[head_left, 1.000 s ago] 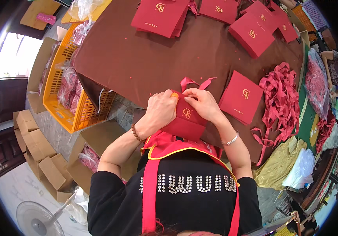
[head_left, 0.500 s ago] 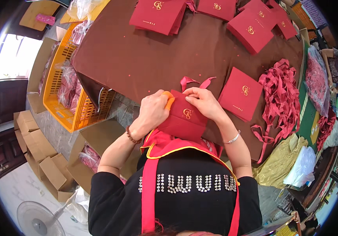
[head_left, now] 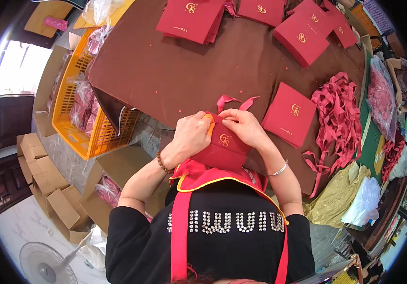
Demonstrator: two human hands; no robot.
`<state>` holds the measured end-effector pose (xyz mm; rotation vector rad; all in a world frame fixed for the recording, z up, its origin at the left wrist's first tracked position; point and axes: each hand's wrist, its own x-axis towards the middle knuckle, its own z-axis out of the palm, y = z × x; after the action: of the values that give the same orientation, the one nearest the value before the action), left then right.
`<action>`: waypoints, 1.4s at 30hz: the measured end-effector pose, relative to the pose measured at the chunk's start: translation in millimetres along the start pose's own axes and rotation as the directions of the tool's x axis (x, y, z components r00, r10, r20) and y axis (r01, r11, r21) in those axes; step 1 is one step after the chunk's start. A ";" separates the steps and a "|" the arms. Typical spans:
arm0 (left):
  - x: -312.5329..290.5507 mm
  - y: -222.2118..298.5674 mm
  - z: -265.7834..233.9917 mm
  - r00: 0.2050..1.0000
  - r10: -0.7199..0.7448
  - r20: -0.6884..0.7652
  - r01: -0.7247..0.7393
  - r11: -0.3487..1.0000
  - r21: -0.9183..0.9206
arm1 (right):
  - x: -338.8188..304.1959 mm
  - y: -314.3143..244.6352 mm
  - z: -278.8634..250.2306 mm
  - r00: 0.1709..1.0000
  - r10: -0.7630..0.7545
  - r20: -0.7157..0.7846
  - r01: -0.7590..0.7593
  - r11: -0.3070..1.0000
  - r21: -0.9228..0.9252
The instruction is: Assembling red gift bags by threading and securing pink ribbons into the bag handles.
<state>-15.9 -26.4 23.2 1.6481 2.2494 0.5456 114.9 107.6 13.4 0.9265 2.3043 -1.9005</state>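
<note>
A red paper gift bag point(head_left: 225, 154) with a gold monogram is in front of me at the table's near edge. My left hand point(head_left: 190, 135) is closed at the bag's upper left corner. An orange curved piece point(head_left: 210, 125) shows at its fingers; whether it is a tool handle or a finger cover I cannot tell. My right hand point(head_left: 245, 127) pinches the bag's top edge. A red ribbon point(head_left: 223, 101) sticks up beyond the top edge, its two ends apart. Its lower part is hidden by the bag and fingers.
A stack of flat red bags point(head_left: 288, 113) lies to the right, beside a heap of red ribbons point(head_left: 338, 118). More bags point(head_left: 191, 21) are along the far side of the brown-covered table point(head_left: 165, 75). An orange crate point(head_left: 71, 128) and cardboard boxes point(head_left: 47, 170) stand left.
My left hand has moved slightly right and inward along the bag's top, bringing the orange piece closer to my right fingers. The right hand has barely shifted.
</note>
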 end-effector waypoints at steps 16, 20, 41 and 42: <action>0.2 10.4 2.8 0.991 0.131 -0.004 -0.129 0.984 0.123 | -9.5 -12.2 2.6 1.000 -0.012 0.003 0.012 0.997 -0.076; -6.3 1.6 0.3 0.989 0.141 -0.045 -0.139 0.990 0.037 | -13.2 -8.0 3.3 1.000 -0.013 0.011 0.013 1.000 -0.008; 40.2 -16.3 -46.4 0.803 0.432 0.410 -0.301 0.888 -0.347 | -41.4 -15.8 17.4 0.915 -0.389 -0.104 0.328 0.870 -0.368; 42.8 -16.6 -47.8 0.804 0.431 0.411 -0.300 0.889 -0.345 | -43.4 -17.0 17.3 0.909 -0.400 -0.115 0.332 0.863 -0.380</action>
<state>-64.2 3.9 56.9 1.8407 1.4421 0.4368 137.1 72.1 40.2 0.6865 2.9893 -1.4546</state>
